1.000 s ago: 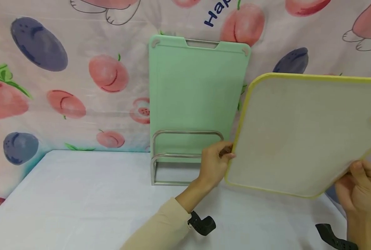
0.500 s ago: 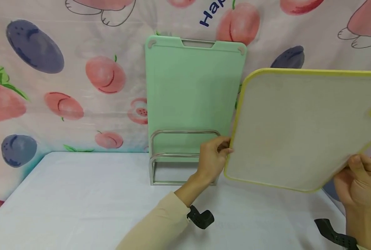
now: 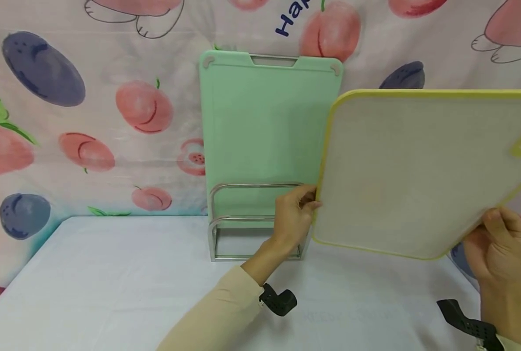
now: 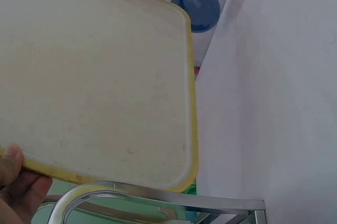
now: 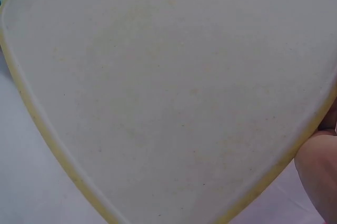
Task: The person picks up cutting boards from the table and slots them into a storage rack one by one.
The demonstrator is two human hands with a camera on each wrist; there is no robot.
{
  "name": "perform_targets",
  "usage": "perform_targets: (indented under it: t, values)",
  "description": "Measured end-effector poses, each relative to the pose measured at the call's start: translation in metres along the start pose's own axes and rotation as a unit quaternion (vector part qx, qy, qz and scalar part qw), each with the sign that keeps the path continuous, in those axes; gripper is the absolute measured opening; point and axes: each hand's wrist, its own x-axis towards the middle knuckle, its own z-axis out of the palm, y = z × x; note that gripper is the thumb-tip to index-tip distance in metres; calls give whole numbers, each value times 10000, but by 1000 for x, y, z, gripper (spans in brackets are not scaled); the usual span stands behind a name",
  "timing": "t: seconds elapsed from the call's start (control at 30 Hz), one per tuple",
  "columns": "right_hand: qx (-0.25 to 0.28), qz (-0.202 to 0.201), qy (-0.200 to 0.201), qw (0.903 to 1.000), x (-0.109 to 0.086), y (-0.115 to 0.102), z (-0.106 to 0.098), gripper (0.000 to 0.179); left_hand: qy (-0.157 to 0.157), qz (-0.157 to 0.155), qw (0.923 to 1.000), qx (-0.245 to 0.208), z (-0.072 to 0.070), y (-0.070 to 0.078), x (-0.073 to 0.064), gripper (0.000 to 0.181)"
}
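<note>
A whitish cutting board (image 3: 409, 170) with a yellow rim is held up above the table, right of the rack. My left hand (image 3: 293, 214) pinches its left edge between thumb and fingers. On the lower right edge, my right hand (image 3: 501, 243) grips it with the thumb on the near face. Behind my left hand, a green cutting board (image 3: 269, 122) stands upright in a metal rack (image 3: 214, 239). The left wrist view shows the white board's corner close to the metal rack (image 4: 174, 198). In the right wrist view the board (image 5: 168, 87) fills most of the frame.
A white cloth (image 3: 133, 273) covers the table. Behind it hangs a curtain (image 3: 98, 63) printed with peaches and blueberries. Black wrist straps (image 3: 279, 300) sit on both wrists.
The white board and both hands have risen slightly in the head view and shifted a little left. The view itself has drifted a bit. Both hands keep their hold.
</note>
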Motion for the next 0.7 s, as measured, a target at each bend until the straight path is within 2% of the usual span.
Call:
perform_targets:
  t: [0.27,0.57,0.7]
  values:
    - [114,-64,-10,9999,2,9,3,9,153,-40,9999,-17,-5,2,3,21]
    - [95,-141,-61,9998,1,21,0,6,324,-43,9994,62,-10,-3,3,21]
    - [183,-206,44,9996,0,26,0,7,365,-21,9992,155,-13,-4,2,20]
